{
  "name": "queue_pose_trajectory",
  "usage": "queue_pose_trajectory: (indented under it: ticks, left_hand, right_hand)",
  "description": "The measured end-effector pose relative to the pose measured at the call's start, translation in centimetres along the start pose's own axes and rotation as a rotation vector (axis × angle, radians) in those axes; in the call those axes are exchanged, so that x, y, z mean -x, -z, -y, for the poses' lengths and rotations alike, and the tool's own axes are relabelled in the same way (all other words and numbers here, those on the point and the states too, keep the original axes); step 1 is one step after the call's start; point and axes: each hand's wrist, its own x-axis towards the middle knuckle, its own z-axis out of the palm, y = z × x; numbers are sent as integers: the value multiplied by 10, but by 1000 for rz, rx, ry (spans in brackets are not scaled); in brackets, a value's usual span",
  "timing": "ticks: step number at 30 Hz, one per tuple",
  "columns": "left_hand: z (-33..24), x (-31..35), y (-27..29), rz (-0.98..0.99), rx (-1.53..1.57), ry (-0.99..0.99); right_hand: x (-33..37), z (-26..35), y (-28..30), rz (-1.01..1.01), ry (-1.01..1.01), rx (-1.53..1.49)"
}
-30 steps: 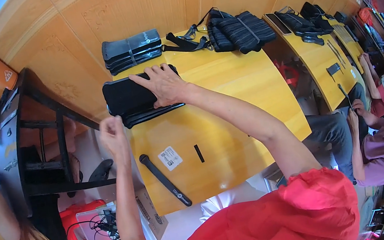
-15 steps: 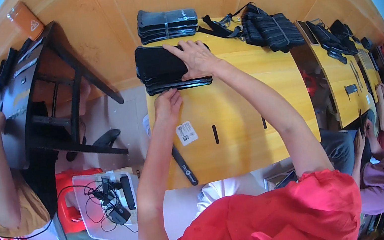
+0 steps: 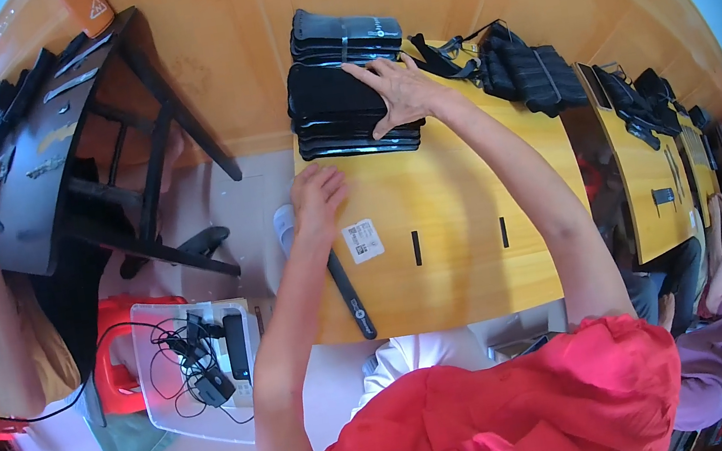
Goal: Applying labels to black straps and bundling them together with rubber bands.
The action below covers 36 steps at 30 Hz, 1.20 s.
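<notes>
A stack of flat, glossy black strap-like pieces [image 3: 331, 98] lies near the far left corner of the yellow wooden table [image 3: 457, 172]. Across its right end rests my right hand [image 3: 406, 91], fingers spread over the top and thumb toward the near side. Just in front of the stack's near left corner is my left hand [image 3: 319, 196], its fingers stretched out and nothing visible in them. A white printed label sheet [image 3: 363, 240] lies by that hand. One long black strap [image 3: 353, 298] runs along the table's left edge, partly behind my left forearm.
Behind the stack sits a banded black bundle [image 3: 345, 32]; another bundle [image 3: 530, 71] is farther right. A clear bin [image 3: 158, 404] with cables and a red stool [image 3: 115, 368] stand at left. People work at a dark table [image 3: 42, 181] and at yellow tables [image 3: 651, 179] on the right.
My left hand has come away from the stack's near edge, its fingers now straighter. My right hand stays on the stack, shifted toward its right end. The whole view has shifted slightly.
</notes>
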Motion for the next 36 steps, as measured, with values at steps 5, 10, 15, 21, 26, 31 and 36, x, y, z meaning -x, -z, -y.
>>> queue_pose_trajectory:
  ticks: [5,10,15,21,26,31,36]
  left_hand:
    - [-14,25,28,-14,-18,-50]
    - [-12,45,65,-83,-13,-81]
    - [-4,70,94,-155,5,-108]
    - [10,98,108,-131,-64,-109]
    - [15,116,100,-150,-238,-145]
    - [14,136,79,-190,-755,-201]
    - [25,156,45,-330,-1459,-349]
  right_hand:
    - [0,6,13,92,-32,-83]
    - [0,7,15,90,-38,-81]
    - [0,5,10,45,-43,-46]
    - [4,9,19,63,-89,-20]
    - [1,14,14,90,-108,-72]
    - [19,31,27,-129,-117,-86]
    - [71,64,22,-530,72,-268]
